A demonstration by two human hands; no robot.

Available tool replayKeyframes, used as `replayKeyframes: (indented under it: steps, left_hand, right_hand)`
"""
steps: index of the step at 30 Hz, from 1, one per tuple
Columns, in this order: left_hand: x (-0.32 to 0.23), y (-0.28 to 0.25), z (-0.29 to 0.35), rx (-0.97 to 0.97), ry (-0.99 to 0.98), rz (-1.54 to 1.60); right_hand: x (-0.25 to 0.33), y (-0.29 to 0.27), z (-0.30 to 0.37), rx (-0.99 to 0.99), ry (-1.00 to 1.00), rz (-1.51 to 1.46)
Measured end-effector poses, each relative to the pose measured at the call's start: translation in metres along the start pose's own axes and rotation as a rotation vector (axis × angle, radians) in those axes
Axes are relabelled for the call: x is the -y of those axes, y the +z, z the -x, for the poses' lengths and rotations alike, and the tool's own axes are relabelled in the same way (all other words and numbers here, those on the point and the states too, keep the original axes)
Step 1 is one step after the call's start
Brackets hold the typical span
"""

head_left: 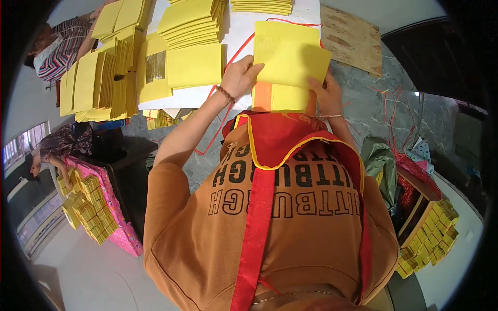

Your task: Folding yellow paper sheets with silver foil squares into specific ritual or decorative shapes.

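Over the white table's near edge I hold yellow paper sheets in both hands. My left hand grips their left edge, thumb on top and fingers mostly hidden. At the lower right corner my right hand is closed on the sheets, its thumb showing in front. One sheet sits askew, its corner jutting right. Just below them lies a yellow paper piece with orange bands, close to my red apron. Red ribbon runs beside my left hand and past the sheets' far edge.
Piles of yellow paper cover the table's left side, with folded stacks at its edge. One person in stripes is at far left. Another person reaches over yellow bundles. More bundles stand right, near red strings.
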State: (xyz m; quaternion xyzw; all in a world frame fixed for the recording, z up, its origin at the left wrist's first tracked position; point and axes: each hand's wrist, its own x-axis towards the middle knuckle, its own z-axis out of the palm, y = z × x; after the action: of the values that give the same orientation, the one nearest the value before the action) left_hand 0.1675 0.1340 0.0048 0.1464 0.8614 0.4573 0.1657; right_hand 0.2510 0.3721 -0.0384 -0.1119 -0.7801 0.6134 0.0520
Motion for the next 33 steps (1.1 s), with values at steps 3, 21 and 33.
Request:
replayKeyframes:
  steps: [3, 21, 33]
  left_hand:
    - [0.010, 0.006, -0.011, -0.013, -0.068, 0.128]
    - [-0.020, 0.003, -0.003, -0.193, 0.458, -0.540]
    - [0.004, 0.031, 0.012, 0.092, 0.681, -0.846]
  right_hand:
    - [-0.006, 0.008, -0.011, -0.111, -0.046, -0.146]
    - [0.003, 0.007, -0.029, -0.162, 0.098, 0.244]
    - [0.001, 0.019, -0.007, -0.222, -0.217, 0.506]
